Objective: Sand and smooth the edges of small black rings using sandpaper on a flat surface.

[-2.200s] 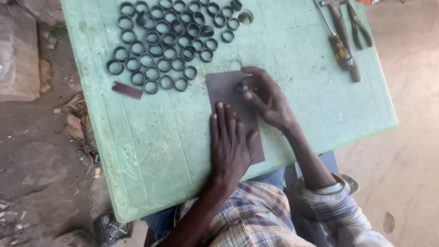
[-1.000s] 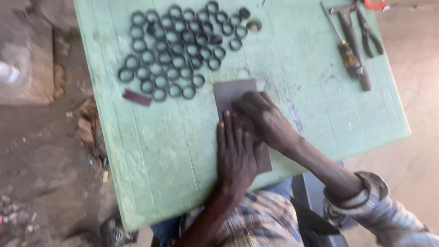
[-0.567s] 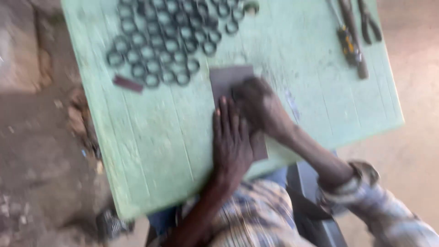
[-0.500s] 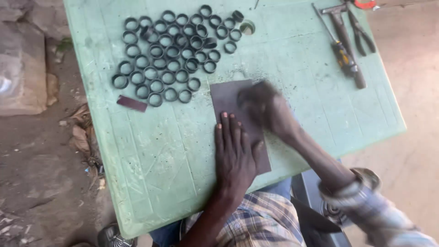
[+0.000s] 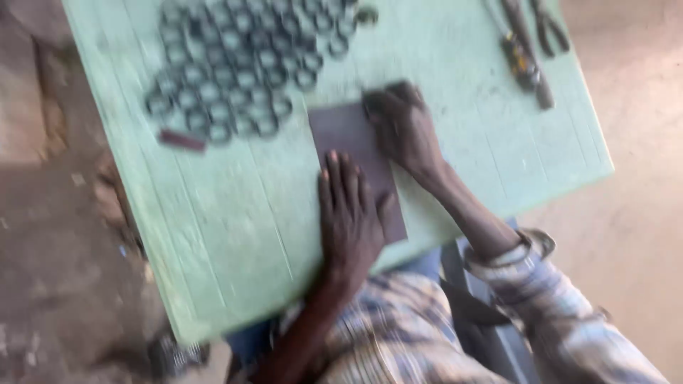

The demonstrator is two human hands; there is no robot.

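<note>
A dark rectangular sheet (image 5: pixel 352 153) lies mid-frame on the green table (image 5: pixel 235 213). The left hand (image 5: pixel 350 213) presses flat on it, fingers spread; the right hand (image 5: pixel 402 124) curls at its upper edge, grip blurred. Dark rings (image 5: pixel 242 64) cluster upper left, hand tools (image 5: pixel 530 50) upper right.

Setting: a makeshift outdoor workshop. The work surface is a pale green plastic bench (image 5: pixel 213 235), scuffed and dusty, standing on bare packed earth (image 5: pixel 57 270) with small rubble beside it. Beyond the hands, to the left, lie many dark metal rings (image 5: pixel 235 71) packed side by side in rows. Beyond them to the right, near the far edge, lie hand tools (image 5: pixel 530 50): a screwdriver and pliers. A dark abrasive sheet (image 5: pixel 348 142) lies flat under the hands. Daylight, no walls visible.
</note>
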